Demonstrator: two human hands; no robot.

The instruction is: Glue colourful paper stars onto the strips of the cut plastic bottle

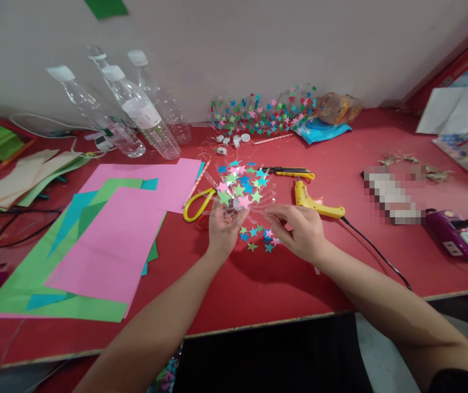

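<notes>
My left hand [223,229] is closed around the base of a clear plastic bottle piece [237,188] covered with pink, green and blue paper stars. Thin clear strips fan out from its right side. My right hand [297,229] pinches at the end of one strip, though the fingertips partly hide it. Loose paper stars [254,234] lie on the red table between my wrists. Close to my left hand are yellow-handled scissors [199,205], their blades hidden. A yellow glue gun [318,203] lies just beyond my right hand, with a yellow utility knife [289,172] behind it.
Coloured paper sheets [106,245] spread over the left side. Several clear bottles [143,114] stand at the back wall. A star-covered bottle [262,114] lies beside a blue packet [321,131]. At right is a purple power strip [458,234]; the glue gun's black cord [375,251] crosses the front edge.
</notes>
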